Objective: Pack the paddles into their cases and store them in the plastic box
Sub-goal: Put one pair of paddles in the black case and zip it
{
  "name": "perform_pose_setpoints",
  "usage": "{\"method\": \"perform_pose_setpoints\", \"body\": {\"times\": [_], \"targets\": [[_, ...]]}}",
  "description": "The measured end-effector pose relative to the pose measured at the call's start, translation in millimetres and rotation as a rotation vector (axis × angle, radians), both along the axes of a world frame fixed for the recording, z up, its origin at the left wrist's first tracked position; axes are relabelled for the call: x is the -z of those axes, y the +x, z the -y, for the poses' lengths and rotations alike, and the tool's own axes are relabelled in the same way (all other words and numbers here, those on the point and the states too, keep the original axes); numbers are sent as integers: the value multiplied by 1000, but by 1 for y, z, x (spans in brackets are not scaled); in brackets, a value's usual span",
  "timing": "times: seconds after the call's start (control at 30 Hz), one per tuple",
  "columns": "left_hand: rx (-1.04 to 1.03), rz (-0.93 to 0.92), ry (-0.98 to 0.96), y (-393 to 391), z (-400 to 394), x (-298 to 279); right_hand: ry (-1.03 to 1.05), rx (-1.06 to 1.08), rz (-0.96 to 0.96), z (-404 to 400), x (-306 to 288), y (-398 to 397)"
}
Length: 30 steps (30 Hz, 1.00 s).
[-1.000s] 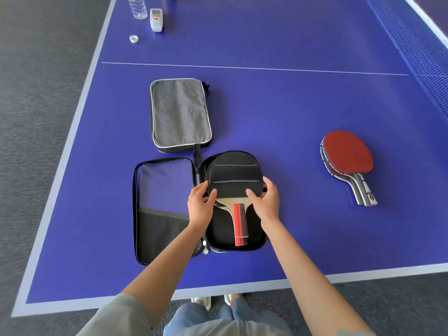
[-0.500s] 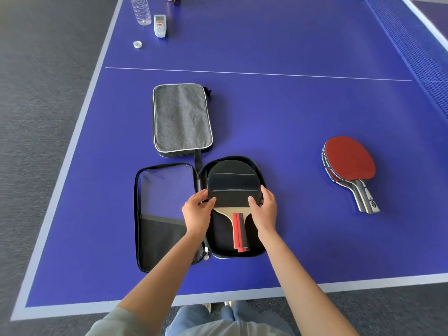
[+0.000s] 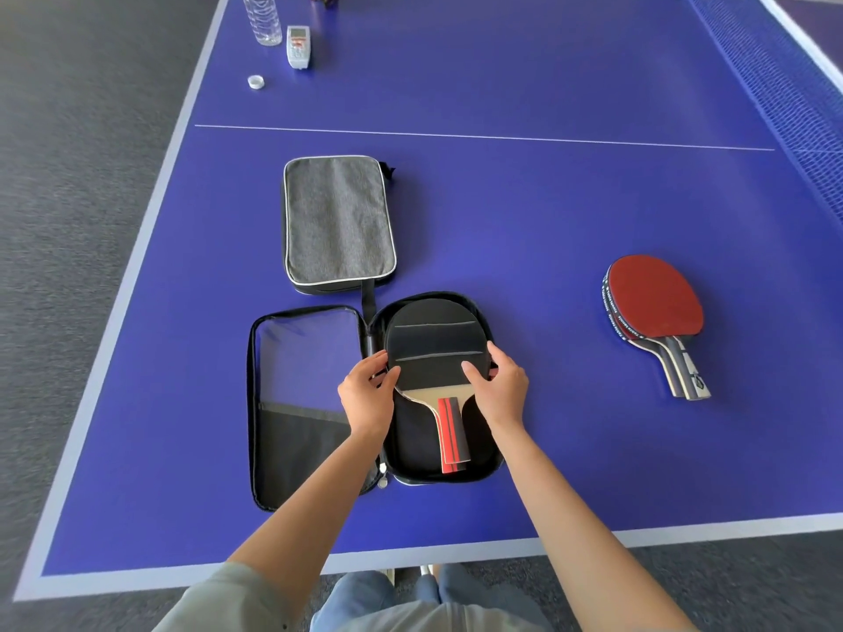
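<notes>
An open black paddle case (image 3: pixel 374 399) lay unzipped and flat in the lower middle of the frame on the blue worktop (image 3: pixel 547 212). Its right half held a black-faced paddle (image 3: pixel 433 353) with a red-and-black handle pointing toward the near edge. A second edge showed along that handle, so whether one paddle or two lay there could not be told. The left hand (image 3: pixel 367 394) gripped the left rim of the blade with curled fingers and thumb. The right hand (image 3: pixel 499 387) gripped the right rim the same way, its fingertips partly hidden behind the blade. The left forearm covered part of the case's hinge and zipper pull.

Just above the open case, toward the centre left, lay one closed grey case (image 3: pixel 338 221), its strap reaching down to touch the open one. At the right of the frame, well apart from the hands, a stack of red-faced paddles (image 3: pixel 654 312) rested on the worktop; two handles showed, and the lower blade was mostly hidden under the upper.

In the upper left stood one clear bottle (image 3: pixel 262 18), cut off by the frame's top, with a small grey device (image 3: pixel 298 47) beside it and one white cap (image 3: pixel 256 81) nearby. The net (image 3: pixel 784 98) ran along the upper right.
</notes>
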<state>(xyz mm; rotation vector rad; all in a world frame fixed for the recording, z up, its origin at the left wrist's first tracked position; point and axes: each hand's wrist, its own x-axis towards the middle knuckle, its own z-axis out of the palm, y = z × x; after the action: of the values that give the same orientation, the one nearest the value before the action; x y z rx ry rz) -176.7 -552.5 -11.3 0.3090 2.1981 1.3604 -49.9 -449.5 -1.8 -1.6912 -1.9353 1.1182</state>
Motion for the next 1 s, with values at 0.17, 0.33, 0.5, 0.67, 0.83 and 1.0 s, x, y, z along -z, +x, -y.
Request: {"method": "perform_pose_setpoints", "body": {"times": [0.17,0.33,0.5,0.67,0.83,1.0], "targets": [[-13,-22,-1,1,-2,-1,-6,6,-42,-2,0,0],[17,8,-4,1,-2,-5,7,-21,-3,0,2,-1],[-5,-162,-77,-26,28,-11,183,-147,78,10,5,-4],[32,-385,-401,-62,81,5,182,-236,77,14,12,-3],[-140,-178,-352,-66,91,5,189,-240,63,11,12,-3],[-249,-60,-286,-76,101,-4,146,-229,25,15,17,-8]]}}
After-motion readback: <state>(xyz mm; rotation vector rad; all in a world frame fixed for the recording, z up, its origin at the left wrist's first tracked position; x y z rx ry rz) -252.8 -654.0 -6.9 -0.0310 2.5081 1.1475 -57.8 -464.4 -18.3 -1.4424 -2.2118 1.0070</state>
